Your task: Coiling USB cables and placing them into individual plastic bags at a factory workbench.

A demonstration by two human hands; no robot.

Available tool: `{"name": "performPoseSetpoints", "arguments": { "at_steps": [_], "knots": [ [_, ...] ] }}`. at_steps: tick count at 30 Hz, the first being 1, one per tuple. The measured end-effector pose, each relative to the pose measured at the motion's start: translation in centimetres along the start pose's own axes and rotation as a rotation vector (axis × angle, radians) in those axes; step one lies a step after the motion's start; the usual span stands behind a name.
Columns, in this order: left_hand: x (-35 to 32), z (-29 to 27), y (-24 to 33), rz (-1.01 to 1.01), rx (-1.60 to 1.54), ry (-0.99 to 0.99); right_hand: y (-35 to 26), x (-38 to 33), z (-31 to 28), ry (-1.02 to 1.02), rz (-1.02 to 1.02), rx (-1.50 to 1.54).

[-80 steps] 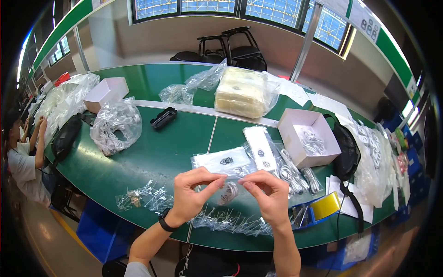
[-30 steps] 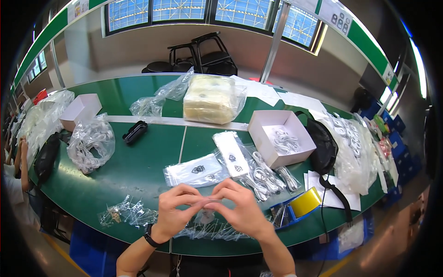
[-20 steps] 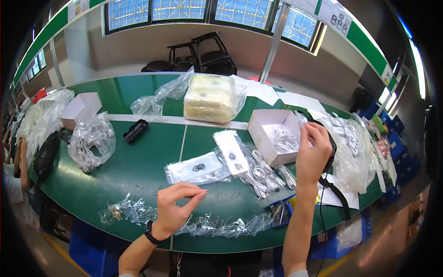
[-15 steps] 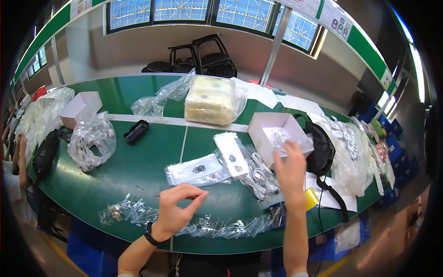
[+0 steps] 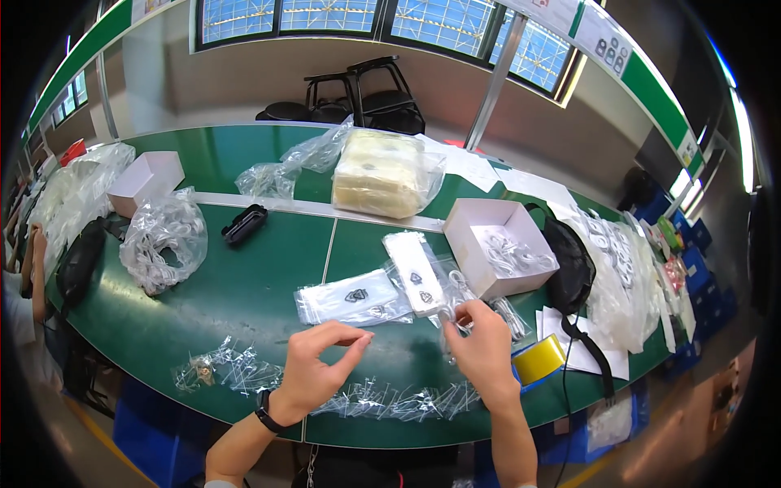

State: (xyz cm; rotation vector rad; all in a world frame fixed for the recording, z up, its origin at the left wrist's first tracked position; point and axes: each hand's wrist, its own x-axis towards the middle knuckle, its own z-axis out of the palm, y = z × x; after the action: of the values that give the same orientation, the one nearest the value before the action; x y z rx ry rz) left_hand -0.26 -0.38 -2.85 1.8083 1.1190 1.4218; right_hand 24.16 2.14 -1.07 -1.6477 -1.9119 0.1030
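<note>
My left hand (image 5: 319,366), wearing a dark wristband, hovers over the near part of the green table. Its thumb and forefinger are pinched together; anything between them is too small to make out. My right hand (image 5: 484,346) is closed at the fingertips on a clear plastic bag (image 5: 446,332), beside the bagged white cables (image 5: 512,319). Left of it lie a flat white bagged packet (image 5: 346,298) and a second white packet (image 5: 413,268), both with dark marks. A white open box (image 5: 480,268) holding white cables (image 5: 517,254) stands beyond my right hand.
Small clear bags with thin metal pieces (image 5: 399,400) line the near edge. A yellow tape roll (image 5: 538,360) and black pouch (image 5: 569,264) lie right. A wrapped block (image 5: 378,175), black case (image 5: 244,224) and bagged cable coil (image 5: 163,244) lie farther off. Another person's arm (image 5: 38,268) shows far left.
My right hand has come from the white box's near side back toward me and left, down to the bagged cables. My left hand has barely moved. The yellow tape roll shows more fully.
</note>
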Motion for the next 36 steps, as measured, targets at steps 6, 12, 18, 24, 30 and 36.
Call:
{"name": "performPoseSetpoints", "arguments": {
  "at_steps": [6,12,18,24,30,36],
  "knots": [
    [-0.1,-0.1,-0.3,-0.135,-0.427,-0.299,-5.6,-0.9,-0.6,-0.135,-0.110,0.562],
    [-0.1,-0.3,-2.0,-0.225,-0.705,-0.329,-5.4,-0.9,1.9,-0.613,0.065,1.322],
    [0.2,-1.4,-1.6,-0.169,-0.694,-0.245,-5.0,-0.6,4.2,-0.808,0.195,1.511],
    [-0.1,-1.5,-1.6,-0.346,-0.619,0.034,-5.7,-0.9,5.1,-0.812,0.170,1.418],
    [0.2,-0.8,0.1,-0.189,-0.275,0.237,-7.3,-0.7,2.5,0.356,-0.338,0.664],
    [-0.1,-0.6,-0.2,-0.095,-0.081,0.226,-9.9,0.0,2.1,0.210,-0.630,0.287]
  ]
}}
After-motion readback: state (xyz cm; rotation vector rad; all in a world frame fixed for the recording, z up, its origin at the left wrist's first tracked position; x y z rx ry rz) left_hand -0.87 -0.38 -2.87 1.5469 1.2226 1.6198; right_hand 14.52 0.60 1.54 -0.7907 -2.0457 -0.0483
